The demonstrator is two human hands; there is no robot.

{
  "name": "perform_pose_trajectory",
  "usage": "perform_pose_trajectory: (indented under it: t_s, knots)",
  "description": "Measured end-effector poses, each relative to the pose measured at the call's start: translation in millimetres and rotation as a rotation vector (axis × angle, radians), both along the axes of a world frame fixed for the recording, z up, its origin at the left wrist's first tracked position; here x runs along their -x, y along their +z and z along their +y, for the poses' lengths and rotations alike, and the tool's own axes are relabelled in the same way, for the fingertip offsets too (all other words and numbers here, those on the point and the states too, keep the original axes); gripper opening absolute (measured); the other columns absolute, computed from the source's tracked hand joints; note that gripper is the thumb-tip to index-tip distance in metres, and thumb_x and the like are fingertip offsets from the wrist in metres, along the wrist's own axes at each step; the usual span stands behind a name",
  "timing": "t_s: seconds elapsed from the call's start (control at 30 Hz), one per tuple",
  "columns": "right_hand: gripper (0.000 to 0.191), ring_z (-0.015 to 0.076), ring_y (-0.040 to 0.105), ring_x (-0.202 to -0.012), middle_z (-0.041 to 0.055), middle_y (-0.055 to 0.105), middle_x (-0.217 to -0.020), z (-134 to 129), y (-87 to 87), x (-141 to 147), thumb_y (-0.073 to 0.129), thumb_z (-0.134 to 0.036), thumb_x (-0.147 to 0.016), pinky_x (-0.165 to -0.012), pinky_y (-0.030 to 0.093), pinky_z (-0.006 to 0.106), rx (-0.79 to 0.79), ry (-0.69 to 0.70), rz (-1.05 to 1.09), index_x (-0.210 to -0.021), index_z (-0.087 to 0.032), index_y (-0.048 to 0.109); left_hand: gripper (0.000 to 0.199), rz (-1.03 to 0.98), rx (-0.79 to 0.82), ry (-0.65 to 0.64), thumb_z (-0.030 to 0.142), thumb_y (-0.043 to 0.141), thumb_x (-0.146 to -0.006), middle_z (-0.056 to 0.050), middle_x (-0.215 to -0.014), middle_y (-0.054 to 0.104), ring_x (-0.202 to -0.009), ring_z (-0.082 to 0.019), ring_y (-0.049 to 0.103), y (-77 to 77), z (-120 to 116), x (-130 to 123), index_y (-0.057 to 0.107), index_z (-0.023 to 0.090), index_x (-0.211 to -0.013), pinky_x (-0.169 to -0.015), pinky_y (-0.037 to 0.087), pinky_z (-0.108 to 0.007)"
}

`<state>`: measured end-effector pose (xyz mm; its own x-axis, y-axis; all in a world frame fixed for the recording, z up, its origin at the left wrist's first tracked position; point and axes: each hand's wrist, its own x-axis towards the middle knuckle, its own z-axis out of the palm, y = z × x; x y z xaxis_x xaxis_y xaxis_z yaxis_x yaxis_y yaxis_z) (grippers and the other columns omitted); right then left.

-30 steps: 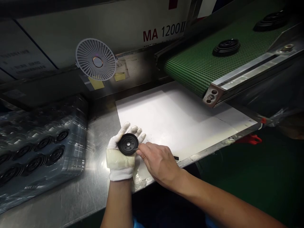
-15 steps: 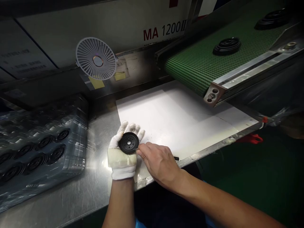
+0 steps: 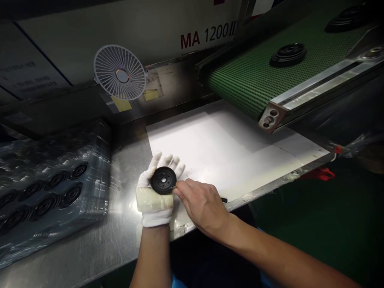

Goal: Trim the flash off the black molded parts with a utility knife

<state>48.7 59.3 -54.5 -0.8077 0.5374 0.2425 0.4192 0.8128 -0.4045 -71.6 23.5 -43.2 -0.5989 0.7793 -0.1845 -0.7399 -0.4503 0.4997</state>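
My left hand (image 3: pixel 147 178) wears a white glove with a pale yellowish band round its lower palm. It is turned palm up and holds a round black plastic disc (image 3: pixel 159 185), which has a raised rim and small holes round a bright centre hole. My right hand (image 3: pixel 202 202) is bare, its fingers pinched round a thin tool (image 3: pixel 175 187) whose fine tip meets the disc's lower right rim. Past the right hand's far side a short black stick end (image 3: pixel 224 200) shows. I cannot tell whether it belongs to the same tool.
Stacked clear plastic trays (image 3: pixel 93 192) with black discs stand on the metal table (image 3: pixel 123 224) at left. A white sheet (image 3: pixel 234 156) covers its middle. A round fan (image 3: pixel 120 72) stands behind. A green conveyor belt (image 3: pixel 240 80) at upper right carries black ringed parts (image 3: pixel 288 55).
Both hands and the disc stay almost in place. The tool tip remains at the disc's rim, and the view has shifted very slightly.
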Motion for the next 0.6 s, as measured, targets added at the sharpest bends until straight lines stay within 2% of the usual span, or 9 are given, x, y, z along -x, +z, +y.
perform_pose_trajectory:
  t_s: [0.07, 0.2, 0.27, 0.33, 0.4, 0.47, 0.5, 0.53, 0.6]
  knots:
    - [0.024, 0.0162, 0.052, -0.068, 0.0002, 0.056, -0.079, 3.4, 0.5, -1.9, 0.034, -0.031, -0.102, -0.06, 0.029, 0.028, 0.01, -0.015, -0.003, -0.09, -0.021, 0.052, 0.036, -0.009, 0.018, -0.075, 0.026, 0.051, -0.077, -0.012, -0.094, 0.066, -0.097, -0.03, 0.06, 0.7, -2.3, 1.0, 0.06, 0.015, -0.11, -0.084, 0.048, -0.052]
    - [0.024, 0.0166, 0.051, -0.066, 0.0002, 0.055, -0.078, 0.5, -1.7, 0.3, 0.034, -0.03, -0.101, -0.059, 0.028, 0.029, 0.011, -0.039, -0.005, -0.088, -0.021, 0.051, 0.015, -0.077, 0.022, 0.105, 0.017, 0.055, -0.079, 0.001, -0.066, 0.06, -0.066, -0.012, 0.058, -0.2, 5.9, 1.3, 0.062, 0.016, -0.092, -0.075, 0.051, -0.032]
    - [0.023, 0.017, 0.051, -0.066, -0.0001, 0.055, -0.077, -3.8, -3.5, 3.2, 0.034, -0.03, -0.101, -0.059, 0.028, 0.029, 0.005, -0.025, 0.005, -0.088, -0.022, 0.051, 0.008, -0.107, 0.036, 0.178, 0.015, 0.057, -0.08, 0.003, -0.064, 0.059, -0.062, -0.009, 0.057, -1.5, 10.4, 1.2, 0.062, 0.017, -0.087, -0.073, 0.05, -0.027]
    - [0.024, 0.0171, 0.051, -0.067, -0.0003, 0.055, -0.078, -6.5, -4.5, 4.9, 0.033, -0.03, -0.101, -0.059, 0.027, 0.03, 0.0, -0.013, 0.016, -0.088, -0.022, 0.051, 0.009, -0.077, 0.029, 0.225, 0.015, 0.058, -0.08, 0.004, -0.066, 0.06, -0.065, -0.009, 0.058, -2.4, 10.1, 1.6, 0.063, 0.018, -0.087, -0.079, 0.05, -0.029]
    - [0.024, 0.0171, 0.051, -0.067, -0.0003, 0.055, -0.079, -5.8, -4.3, 4.3, 0.033, -0.031, -0.101, -0.059, 0.027, 0.03, 0.002, 0.001, 0.025, -0.088, -0.022, 0.051, 0.016, -0.019, 0.007, 0.156, 0.017, 0.056, -0.08, -0.001, -0.078, 0.065, -0.08, -0.014, 0.062, -2.5, 4.7, 2.8, 0.063, 0.018, -0.095, -0.088, 0.048, -0.037]
    - [0.024, 0.0169, 0.052, -0.068, -0.0001, 0.055, -0.079, -2.6, -3.3, 1.9, 0.034, -0.031, -0.101, -0.06, 0.027, 0.029, 0.005, 0.006, 0.027, -0.088, -0.022, 0.051, 0.028, 0.016, 0.011, -0.01, 0.022, 0.053, -0.078, -0.008, -0.094, 0.066, -0.097, -0.025, 0.06, -1.8, -2.6, 4.6, 0.062, 0.016, -0.104, -0.089, 0.047, -0.048]
    - [0.024, 0.0168, 0.051, -0.068, 0.0001, 0.056, -0.079, -0.9, -2.9, 0.6, 0.034, -0.031, -0.101, -0.06, 0.028, 0.029, 0.006, 0.003, 0.023, -0.088, -0.022, 0.052, 0.033, 0.022, 0.017, -0.082, 0.024, 0.052, -0.077, -0.011, -0.096, 0.065, -0.099, -0.029, 0.059, -1.3, -5.5, 5.4, 0.061, 0.015, -0.108, -0.087, 0.047, -0.052]
    - [0.024, 0.0168, 0.051, -0.068, 0.0003, 0.055, -0.078, 0.3, -2.7, -0.5, 0.034, -0.031, -0.101, -0.06, 0.028, 0.029, 0.006, -0.01, 0.017, -0.089, -0.021, 0.052, 0.036, 0.022, 0.02, -0.118, 0.025, 0.052, -0.076, -0.012, -0.093, 0.065, -0.096, -0.029, 0.06, -0.8, -7.3, 6.0, 0.061, 0.014, -0.109, -0.085, 0.047, -0.053]
    - [0.024, 0.0167, 0.051, -0.067, 0.0005, 0.055, -0.078, 0.3, -3.1, -1.1, 0.034, -0.031, -0.101, -0.059, 0.027, 0.029, 0.007, -0.031, 0.013, -0.088, -0.021, 0.052, 0.029, 0.013, 0.028, -0.068, 0.021, 0.052, -0.075, -0.006, -0.078, 0.064, -0.08, -0.022, 0.061, 0.2, -6.8, 6.2, 0.062, 0.013, -0.102, -0.081, 0.05, -0.047]
